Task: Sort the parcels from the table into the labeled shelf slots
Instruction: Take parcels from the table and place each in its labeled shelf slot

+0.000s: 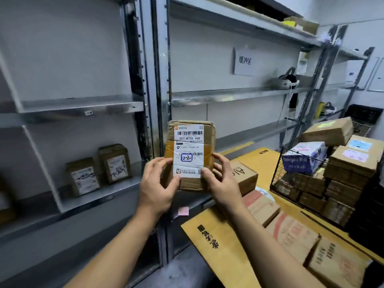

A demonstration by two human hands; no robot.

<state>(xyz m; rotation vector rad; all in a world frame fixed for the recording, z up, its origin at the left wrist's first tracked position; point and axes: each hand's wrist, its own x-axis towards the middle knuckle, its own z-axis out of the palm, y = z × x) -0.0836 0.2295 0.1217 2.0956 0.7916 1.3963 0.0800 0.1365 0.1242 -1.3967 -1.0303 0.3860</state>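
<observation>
- The step in hand looks like reading the label: a small cardboard parcel [190, 155] is held upright before the shelving [83, 104], its sticker marked, seemingly, "2-2".
- Next it must go to the matching slot; slot tags are too blurred to read.
- The left hand [159, 188] and right hand [223, 185] pinch its lower edges, fingers curled round it.
</observation>
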